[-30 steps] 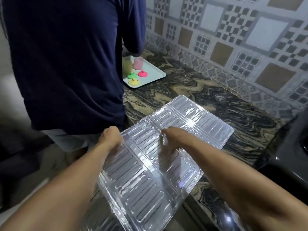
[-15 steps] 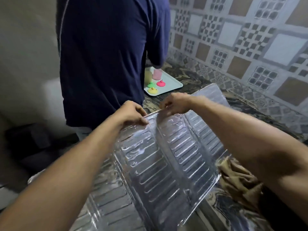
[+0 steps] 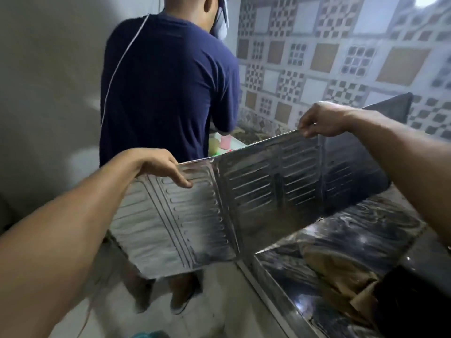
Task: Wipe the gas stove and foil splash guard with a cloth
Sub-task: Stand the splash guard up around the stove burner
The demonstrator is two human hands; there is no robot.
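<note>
From the head camera there is one foil splash guard (image 3: pixel 246 201), folded into three ribbed panels that can be counted: a pale one at the left, a darker middle one and a dark one at the right. It is held upright in the air, its top edge rising toward the right, partly over the floor and partly over the edge of the dark marbled counter (image 3: pixel 361 230). Two hands hold it, one at each end of the top edge.

The left hand (image 3: pixel 158 164) comes in on an outstretched forearm from the lower left; its fingers curl over the top edge of the left panel, and the thumb presses flat on the panel's near face. The right hand (image 3: pixel 322 123) reaches in from the right, higher up, knuckles toward the camera, and pinches the top edge near the seam of the middle and right panels.

One crumpled brownish cloth (image 3: pixel 341 272) lies on the counter at the lower right, well below the right forearm and apart from both hands.

One other person in a navy t-shirt (image 3: pixel 166 93) stands with their back turned beyond the guard, facing the counter along the patterned tile wall (image 3: pixel 341 57). Beside them are one pink cup (image 3: pixel 225 141) and one yellowish item (image 3: pixel 213 145), partly hidden.
</note>
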